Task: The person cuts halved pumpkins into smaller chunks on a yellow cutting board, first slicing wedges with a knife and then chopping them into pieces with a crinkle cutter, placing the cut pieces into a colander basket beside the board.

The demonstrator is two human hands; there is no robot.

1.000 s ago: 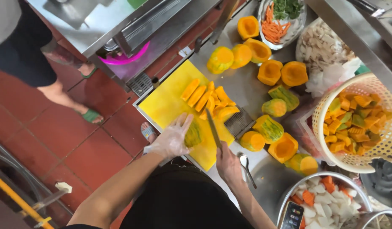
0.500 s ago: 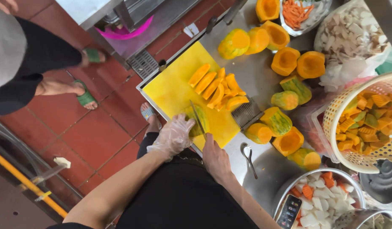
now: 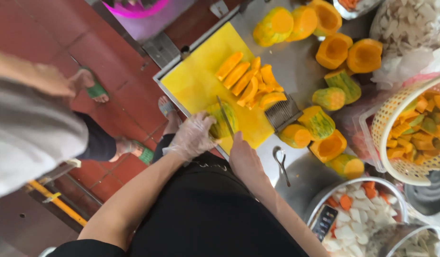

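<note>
Our gloved left hand [image 3: 194,138] presses curled fingers on the pumpkin piece [image 3: 223,121] at the yellow board's [image 3: 196,81] near edge; our right hand [image 3: 244,157] grips the knife [image 3: 225,115]. It may slip toward those fingers.

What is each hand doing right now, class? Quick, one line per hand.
Left hand: gloved, closed over the pumpkin piece on the yellow cutting board.
Right hand: bare, closed on the knife, blade on the pumpkin piece.
</note>
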